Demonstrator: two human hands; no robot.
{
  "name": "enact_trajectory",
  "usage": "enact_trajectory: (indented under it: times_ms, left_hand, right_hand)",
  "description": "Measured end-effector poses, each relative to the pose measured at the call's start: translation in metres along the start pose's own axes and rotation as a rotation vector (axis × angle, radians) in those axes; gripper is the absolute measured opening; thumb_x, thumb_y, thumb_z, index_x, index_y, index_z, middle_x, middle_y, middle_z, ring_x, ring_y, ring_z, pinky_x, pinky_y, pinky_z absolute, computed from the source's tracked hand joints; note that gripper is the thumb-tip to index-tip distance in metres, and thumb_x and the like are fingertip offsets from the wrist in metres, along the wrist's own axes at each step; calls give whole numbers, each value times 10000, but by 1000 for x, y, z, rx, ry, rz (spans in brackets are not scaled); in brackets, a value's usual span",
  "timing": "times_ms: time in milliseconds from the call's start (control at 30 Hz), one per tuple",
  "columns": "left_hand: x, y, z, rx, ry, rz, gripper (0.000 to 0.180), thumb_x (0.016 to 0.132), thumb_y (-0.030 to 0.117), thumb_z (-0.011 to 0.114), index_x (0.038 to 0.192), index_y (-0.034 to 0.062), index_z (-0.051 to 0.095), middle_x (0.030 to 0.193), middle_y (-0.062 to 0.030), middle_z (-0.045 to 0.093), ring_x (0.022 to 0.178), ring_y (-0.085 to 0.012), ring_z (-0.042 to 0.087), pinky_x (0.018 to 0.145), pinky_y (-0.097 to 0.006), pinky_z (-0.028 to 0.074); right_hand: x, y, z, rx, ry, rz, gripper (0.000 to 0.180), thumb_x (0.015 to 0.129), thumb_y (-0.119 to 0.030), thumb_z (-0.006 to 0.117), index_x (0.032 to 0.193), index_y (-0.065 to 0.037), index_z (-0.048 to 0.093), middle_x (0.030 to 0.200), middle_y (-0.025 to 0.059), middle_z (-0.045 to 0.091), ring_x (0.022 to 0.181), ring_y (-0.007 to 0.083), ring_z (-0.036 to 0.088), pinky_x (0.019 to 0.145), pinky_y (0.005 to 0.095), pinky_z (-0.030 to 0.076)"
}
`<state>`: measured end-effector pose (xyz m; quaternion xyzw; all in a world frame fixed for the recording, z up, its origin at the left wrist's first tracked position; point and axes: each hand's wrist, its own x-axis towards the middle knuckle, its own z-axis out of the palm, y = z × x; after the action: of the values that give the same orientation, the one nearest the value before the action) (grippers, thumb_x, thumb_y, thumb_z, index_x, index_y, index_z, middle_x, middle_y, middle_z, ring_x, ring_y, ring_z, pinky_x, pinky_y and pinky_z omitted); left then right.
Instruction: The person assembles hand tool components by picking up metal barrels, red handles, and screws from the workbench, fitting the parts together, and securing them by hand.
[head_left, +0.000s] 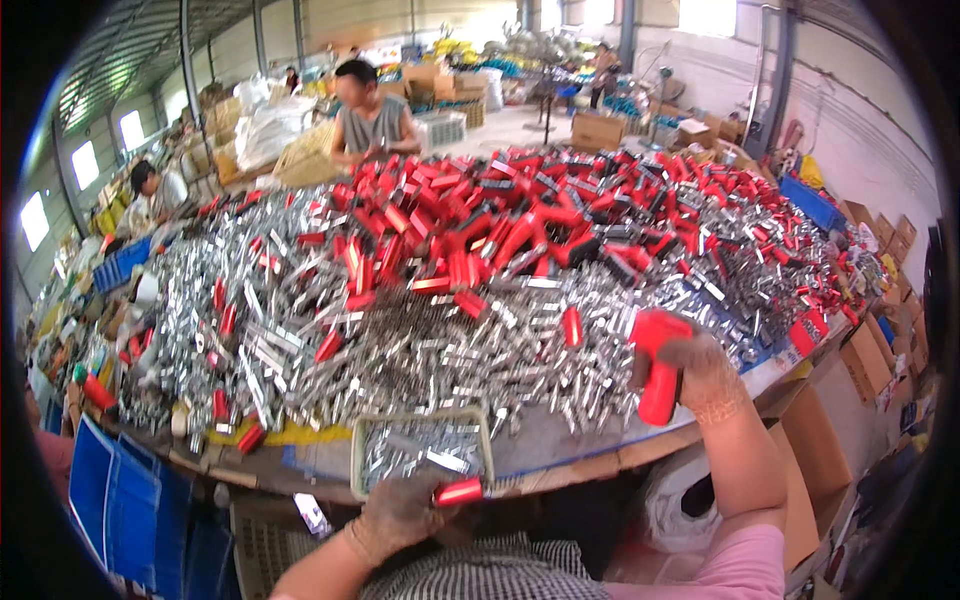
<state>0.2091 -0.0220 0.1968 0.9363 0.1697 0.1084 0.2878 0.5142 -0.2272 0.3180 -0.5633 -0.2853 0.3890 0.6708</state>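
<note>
My gloved right hand (697, 368) is raised over the table's near right side, its fingers closed round a red pistol-shaped tool (659, 398). The tool's thick end points down. Low in front of my body, my gloved left hand (400, 515) grips a short red piece (459, 491) with a pale strip along it. Just beyond that hand, at the table edge, stands a shallow pale tray (488, 448) with small silver metal parts in it.
A wide heap of silver metal parts (290, 340) covers the table, with red and black pieces (530, 225) piled behind. Blue bins (130, 510) stand at lower left, a cardboard box (800, 470) at lower right. Co-workers (375, 125) are across the table and at far left.
</note>
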Motion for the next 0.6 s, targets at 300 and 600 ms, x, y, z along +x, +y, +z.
enact_trajectory:
  times_ms: [300,600]
  left_hand:
    - [-19,5,-26,159,-95,76,259,753,270,715,930,95,646,827,-128,658,771,-322,651,649,-387,520]
    - [-54,-20,-13,-661,-1122,-291,317,795,339,728,950,71,661,733,10,577,680,-93,549,578,-269,468]
  right_hand:
    - [-38,46,99,-702,-570,125,435,736,-121,740,1154,-45,652,1050,102,675,932,165,634,834,272,491]
    - [-39,81,137,-1442,-1164,-1416,332,820,-197,517,1113,-53,578,749,35,553,724,197,583,743,344,483]
